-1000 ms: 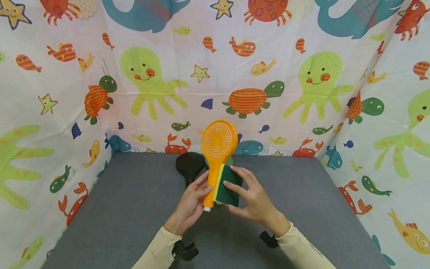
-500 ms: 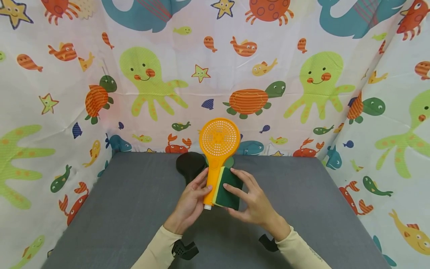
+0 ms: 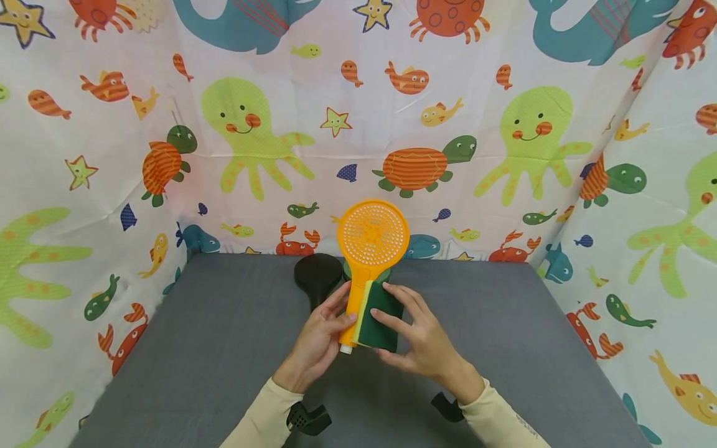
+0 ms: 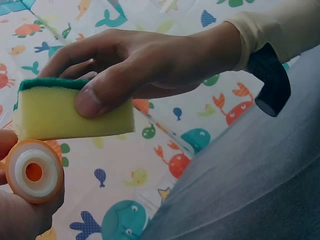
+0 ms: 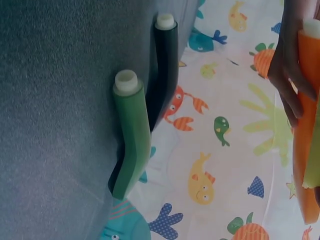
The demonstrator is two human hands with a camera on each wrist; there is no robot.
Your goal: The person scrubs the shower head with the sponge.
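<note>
Two shower heads lie half hidden on the grey worktop (image 3: 196, 348): the black shower head (image 3: 317, 277) at 10 o'clock of the hands, the green shower head (image 5: 131, 135) behind the orange one. The left hand (image 3: 316, 339) has its grip clamped on the orange shower head (image 3: 366, 261), held upright above the worktop. The right hand (image 3: 422, 339) pinches the sponge (image 3: 378, 316) against the handle's 3 o'clock side.

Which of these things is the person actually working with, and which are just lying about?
In use:
orange shower head, gripped by the left hand
green and yellow sponge, held against its handle by the right hand

Lying about:
black shower head
green shower head
grey table
</note>
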